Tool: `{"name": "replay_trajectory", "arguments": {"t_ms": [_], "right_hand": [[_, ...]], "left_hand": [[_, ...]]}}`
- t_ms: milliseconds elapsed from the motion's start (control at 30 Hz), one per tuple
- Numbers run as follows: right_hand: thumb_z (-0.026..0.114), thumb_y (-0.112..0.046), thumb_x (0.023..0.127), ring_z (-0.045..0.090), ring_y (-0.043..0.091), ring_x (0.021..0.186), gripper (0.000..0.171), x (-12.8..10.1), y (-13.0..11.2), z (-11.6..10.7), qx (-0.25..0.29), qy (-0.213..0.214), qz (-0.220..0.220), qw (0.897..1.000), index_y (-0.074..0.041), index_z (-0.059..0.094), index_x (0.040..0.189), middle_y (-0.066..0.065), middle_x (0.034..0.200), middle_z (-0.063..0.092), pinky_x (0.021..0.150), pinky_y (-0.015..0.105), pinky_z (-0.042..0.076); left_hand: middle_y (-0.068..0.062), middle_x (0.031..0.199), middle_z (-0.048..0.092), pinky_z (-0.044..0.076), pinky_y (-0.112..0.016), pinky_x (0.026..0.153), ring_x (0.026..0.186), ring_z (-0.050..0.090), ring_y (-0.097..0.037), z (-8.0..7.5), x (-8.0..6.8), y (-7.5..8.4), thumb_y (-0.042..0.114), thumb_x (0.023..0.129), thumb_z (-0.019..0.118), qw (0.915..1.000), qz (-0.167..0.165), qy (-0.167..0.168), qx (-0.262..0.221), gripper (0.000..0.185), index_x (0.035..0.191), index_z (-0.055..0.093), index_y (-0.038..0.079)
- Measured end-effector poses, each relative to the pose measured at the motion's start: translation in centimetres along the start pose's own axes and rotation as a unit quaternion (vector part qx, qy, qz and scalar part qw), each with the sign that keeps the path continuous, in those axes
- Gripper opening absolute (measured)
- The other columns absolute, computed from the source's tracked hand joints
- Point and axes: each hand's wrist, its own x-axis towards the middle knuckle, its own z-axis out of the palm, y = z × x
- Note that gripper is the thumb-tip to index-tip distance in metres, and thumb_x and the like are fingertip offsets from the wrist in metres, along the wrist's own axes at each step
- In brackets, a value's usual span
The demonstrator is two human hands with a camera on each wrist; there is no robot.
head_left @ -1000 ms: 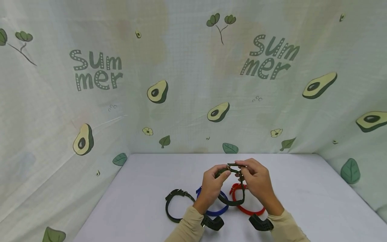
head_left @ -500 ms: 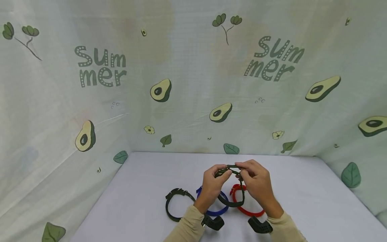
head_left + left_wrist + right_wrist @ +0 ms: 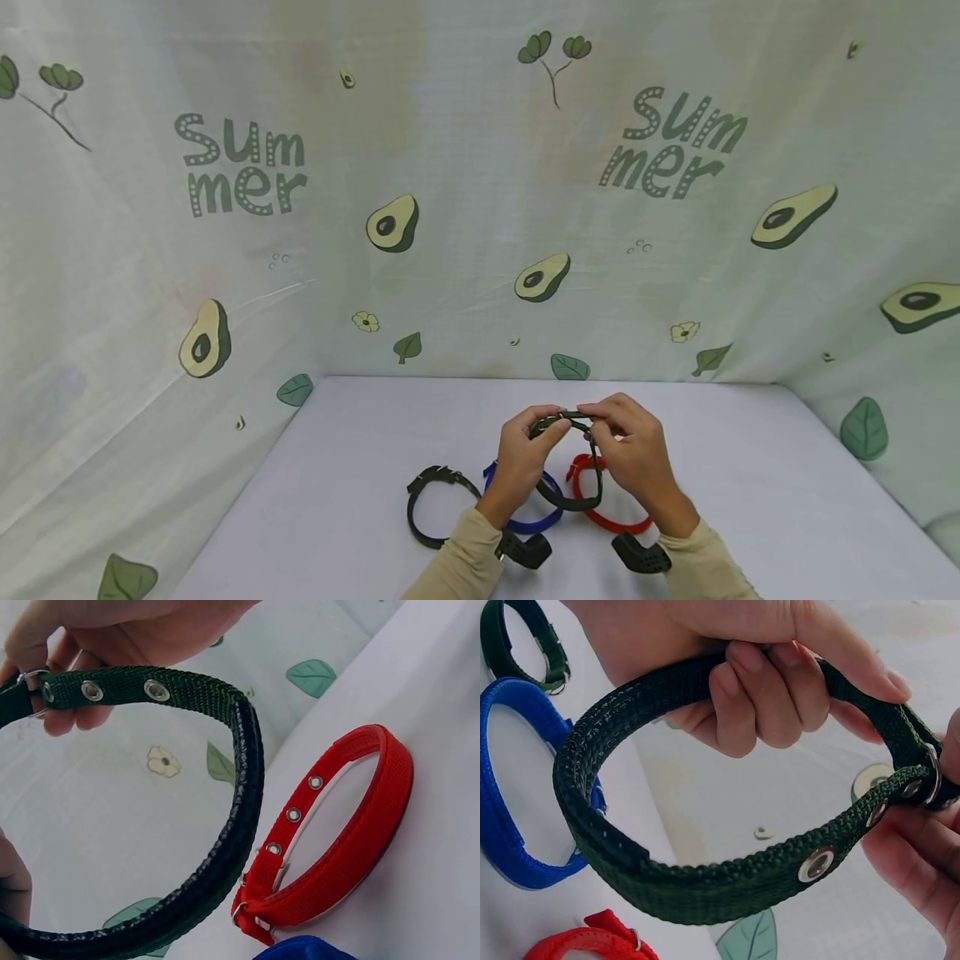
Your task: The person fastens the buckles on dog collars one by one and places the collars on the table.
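On the far left of the row on the white table (image 3: 360, 517) a dark green collar (image 3: 431, 508) lies already fastened into a ring, and just right of it the blue collar (image 3: 525, 517) lies looped too, partly hidden behind your left wrist. Your left hand (image 3: 521, 458) is raised above the table with its fingers curled round one side of the green collar (image 3: 573, 492), gripping the webbing; the right wrist view shows those fingers (image 3: 757, 697) wrapped over the strap. That collar hangs in the air between your two hands, above the blue and red ones, touching neither. Your right hand (image 3: 633, 454) pinches the other side at the metal buckle (image 3: 930, 776), where the eyelet end of the strap meets it. The strap end looks threaded into the buckle frame, but you cannot tell from these views whether the pin sits in a hole, so I judge the fastening as under way rather than finished. To the right, on the table below your right hand, the red collar (image 3: 337, 840) rests closed in its ring. By that reckoning three collars are done and the one in your hands is left.
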Motion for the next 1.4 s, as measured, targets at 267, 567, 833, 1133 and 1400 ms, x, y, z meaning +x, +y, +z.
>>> {"name": "replay_trajectory", "arguments": {"t_ms": [267, 567, 833, 1133, 1400], "right_hand": [[0.057, 0.014, 0.085, 0.060, 0.006, 0.063, 0.033, -0.1, 0.1, 0.4, 0.018, -0.021, -0.012, 1.000, -0.003, 0.077, 0.104, 0.002, 0.084, 0.063, 0.058, 0.017, 0.052], [0.058, 0.014, 0.084, 0.058, 0.005, 0.061, 0.036, -0.5, 0.2, 0.6, 0.021, -0.028, -0.002, 0.999, -0.005, 0.077, 0.107, -0.001, 0.083, 0.061, 0.053, 0.017, 0.049], [0.064, 0.004, 0.091, 0.057, 0.007, 0.062, 0.027, -0.4, -0.2, 0.9, 0.034, -0.070, 0.041, 0.996, -0.007, 0.073, 0.114, -0.007, 0.082, 0.058, 0.052, 0.022, 0.049], [0.072, -0.022, 0.095, 0.065, 0.011, 0.080, 0.022, -0.8, -0.7, 1.2, 0.051, -0.122, 0.166, 0.977, -0.011, 0.072, 0.113, -0.002, 0.098, 0.069, 0.070, 0.024, 0.055], [0.073, -0.023, 0.094, 0.064, 0.029, 0.069, 0.022, -0.5, -0.9, 1.1, 0.110, -0.122, 0.239, 0.957, -0.006, 0.070, 0.109, 0.008, 0.087, 0.067, 0.058, 0.029, 0.053]], "left_hand": [[-0.001, 0.097, 0.069, 0.042, -0.020, 0.058, 0.071, 0.052, -0.010, -0.7, 0.3, -0.2, 0.026, 0.093, 0.074, 0.9999, -0.006, -0.013, 0.000, 0.026, 0.114, 0.072, 0.010], [0.001, 0.069, 0.048, 0.032, -0.021, 0.051, 0.056, 0.039, -0.009, -0.5, 0.5, -0.5, 0.023, 0.101, 0.063, 0.9991, 0.002, -0.028, -0.031, 0.024, 0.116, 0.067, 0.005], [-0.002, 0.086, 0.059, 0.036, -0.021, 0.051, 0.055, 0.043, -0.009, -0.3, 0.2, -0.5, 0.020, 0.101, 0.060, 0.9991, 0.015, 0.002, -0.039, 0.019, 0.110, 0.069, 0.004], [-0.002, 0.087, 0.061, 0.036, -0.020, 0.052, 0.055, 0.043, -0.009, 0.0, -0.3, -0.3, 0.015, 0.101, 0.060, 0.9993, 0.030, -0.007, -0.022, 0.017, 0.107, 0.069, 0.002], [-0.009, 0.079, 0.057, 0.037, -0.021, 0.051, 0.056, 0.047, -0.012, -0.3, 0.1, -0.3, 0.014, 0.102, 0.058, 0.9984, 0.026, 0.019, -0.047, 0.018, 0.110, 0.068, 0.001]]}}
